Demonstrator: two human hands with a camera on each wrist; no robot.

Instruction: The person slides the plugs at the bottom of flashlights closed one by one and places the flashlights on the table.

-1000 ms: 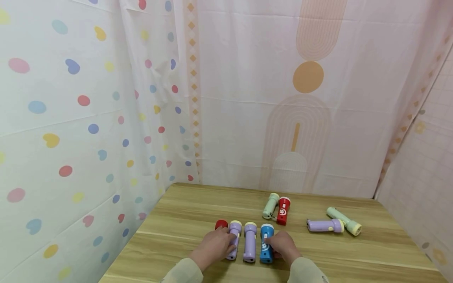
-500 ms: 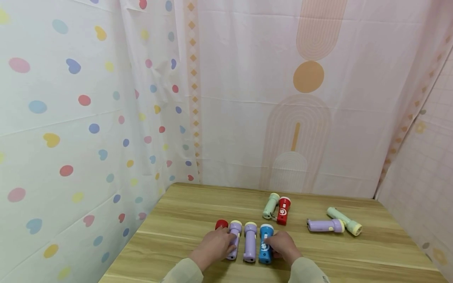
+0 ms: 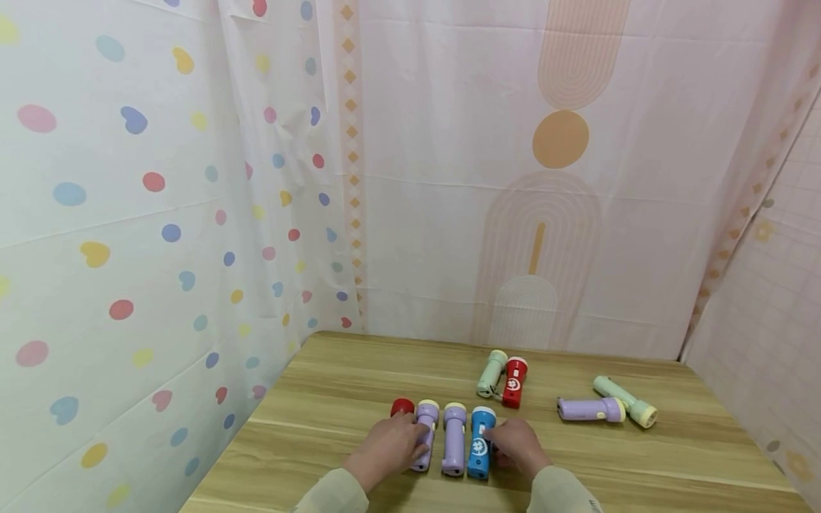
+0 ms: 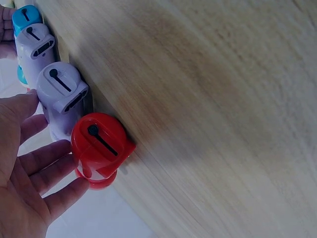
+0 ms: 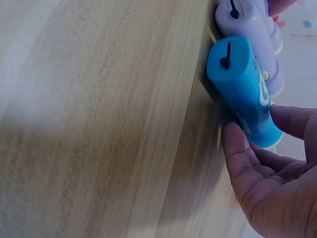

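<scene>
Four flashlights stand out as a row at the front of the table: a red flashlight [image 4: 101,141], a purple flashlight [image 3: 426,413], a second purple flashlight [image 3: 454,442] and a blue flashlight [image 3: 481,420]. My left hand [image 3: 389,445] lies over the red one, hiding most of it in the head view. Its extended fingers touch the red body, and its thumb reaches the neighbouring purple one. At the row's right end, my right hand [image 3: 518,445] is beside the blue flashlight, thumb tip at its upper edge and loosely bent fingers low along its side.
Farther back lie a pale green flashlight [image 3: 492,374] and a red flashlight [image 3: 514,382] side by side. To the right, a purple flashlight [image 3: 590,409] lies against a green flashlight [image 3: 625,400]. Patterned curtains [image 3: 436,214] enclose the wooden table [image 3: 359,370].
The blue flashlight has shifted slightly left towards the purple ones. My right thumb has since drawn back to its right edge. The left hand has stayed in place.
</scene>
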